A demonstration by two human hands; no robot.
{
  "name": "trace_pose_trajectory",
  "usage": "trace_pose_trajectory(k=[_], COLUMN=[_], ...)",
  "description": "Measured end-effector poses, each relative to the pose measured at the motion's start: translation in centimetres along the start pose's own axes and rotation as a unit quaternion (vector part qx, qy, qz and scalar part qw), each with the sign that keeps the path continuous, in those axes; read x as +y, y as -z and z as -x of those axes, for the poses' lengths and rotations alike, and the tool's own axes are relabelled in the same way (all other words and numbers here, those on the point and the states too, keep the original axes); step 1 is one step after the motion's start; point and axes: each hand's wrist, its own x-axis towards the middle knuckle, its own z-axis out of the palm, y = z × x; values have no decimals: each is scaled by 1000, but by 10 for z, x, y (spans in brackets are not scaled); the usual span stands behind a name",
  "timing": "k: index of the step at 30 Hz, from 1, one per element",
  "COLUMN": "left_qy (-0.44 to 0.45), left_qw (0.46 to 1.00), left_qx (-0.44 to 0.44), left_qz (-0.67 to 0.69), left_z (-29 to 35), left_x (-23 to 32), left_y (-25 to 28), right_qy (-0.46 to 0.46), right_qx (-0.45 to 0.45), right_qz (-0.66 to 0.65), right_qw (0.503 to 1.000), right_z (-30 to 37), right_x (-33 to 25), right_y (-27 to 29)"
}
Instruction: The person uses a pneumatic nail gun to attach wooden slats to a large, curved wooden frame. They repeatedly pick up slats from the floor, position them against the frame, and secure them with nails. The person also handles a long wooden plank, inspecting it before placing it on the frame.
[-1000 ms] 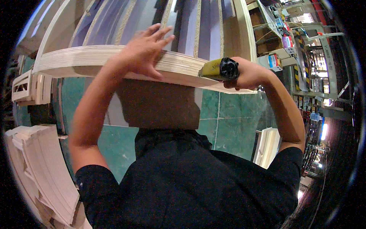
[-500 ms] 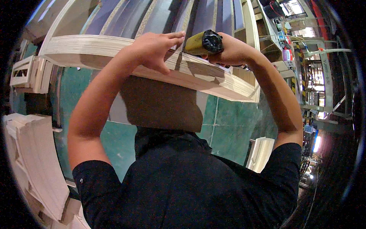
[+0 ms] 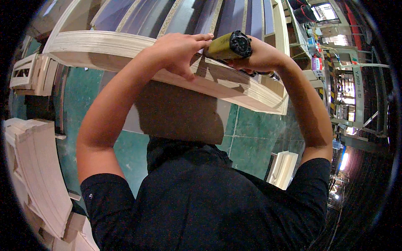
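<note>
A pale wooden frame point(image 3: 113, 48) with a thick layered front rail lies across the upper part of the view. My left hand point(image 3: 178, 52) rests over that rail, fingers stretched along its top and thumb spread down its front side. To its right, my right hand point(image 3: 261, 56) grips a yellow and black nail gun point(image 3: 222, 47), whose rounded black cap faces me. The gun's body is close to my left fingertips, at the rail's inner edge. Its tip is hidden, as are most of my right fingers.
Bluish panels point(image 3: 184, 19) separated by narrow strips fill the frame. Below it are a flat board point(image 3: 176, 113) in shadow and a green floor point(image 3: 251, 125). Pale wooden pieces stand in a stack point(image 3: 42, 167) at left. Workshop equipment and a hose point(image 3: 364, 65) line the right side.
Both hands and the nail gun appear slightly farther right along the rail. The view has shifted a little, and both grips look the same.
</note>
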Motion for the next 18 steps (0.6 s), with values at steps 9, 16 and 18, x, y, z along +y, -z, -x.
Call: trace_pose_trajectory(k=[9, 16, 18], left_qy=[-14, -22, -23], left_qw=[1000, 999, 999], left_qx=[19, 49, 32], left_qz=[-8, -7, -8], left_z=[0, -5, -5], left_x=[-7, -15, -8], left_y=[-6, -19, -11], right_qy=[-16, -28, -13], right_qx=[-17, -5, 4], right_qz=[12, 12, 14], right_qw=[1000, 1000, 1000], right_z=[-1, -3, 0], right_x=[12, 17, 24], right_y=[2, 1, 1])
